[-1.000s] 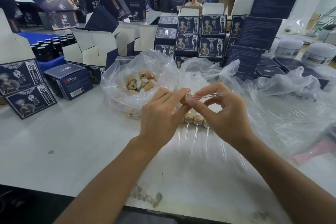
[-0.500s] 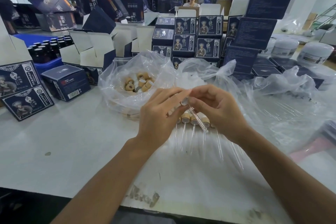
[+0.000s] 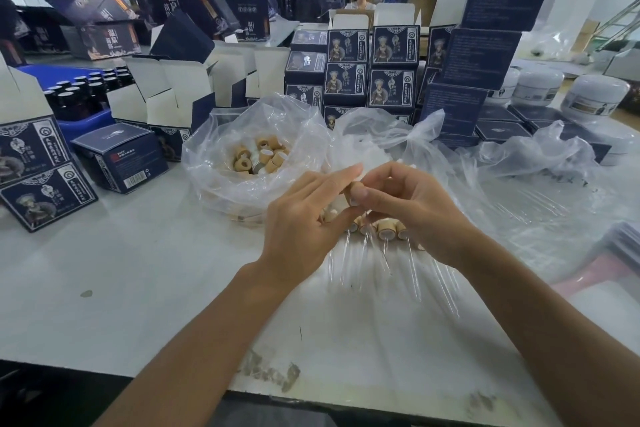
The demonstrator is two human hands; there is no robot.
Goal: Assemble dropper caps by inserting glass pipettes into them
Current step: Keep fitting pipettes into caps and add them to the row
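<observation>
Starting at the far left, dark printed cardboard boxes (image 3: 41, 166) lie flat on the white worktable (image 3: 138, 270), well left of the clear plastic bag of loose tan dropper caps (image 3: 258, 156), which serves as the landmark. Just right of that bag and nearer the person, the left hand (image 3: 304, 215) has its fingers stretched fairly straight, their tips meeting the right hand's; whether they actually press on the held cap cannot be told, as its underside is hidden. Against those tips sits one tan cylindrical dropper cap (image 3: 356, 189), pinched by the thumb and fingers of the right hand (image 3: 408, 208), so the right hand is clamped on it and is plainly the nearer, controlling hand. The clear glass pipette belonging to this cap is hard to make out here; its long axis seems to run down from the cap toward the person, behind the right palm. Below both hands, a row of finished droppers (image 3: 384, 230) lies on the table, caps toward the bag, glass stems pointing at the person. Setting the held piece down probably means matching that same axis. Farther right lies crumpled clear plastic sheeting (image 3: 519, 184).
</observation>
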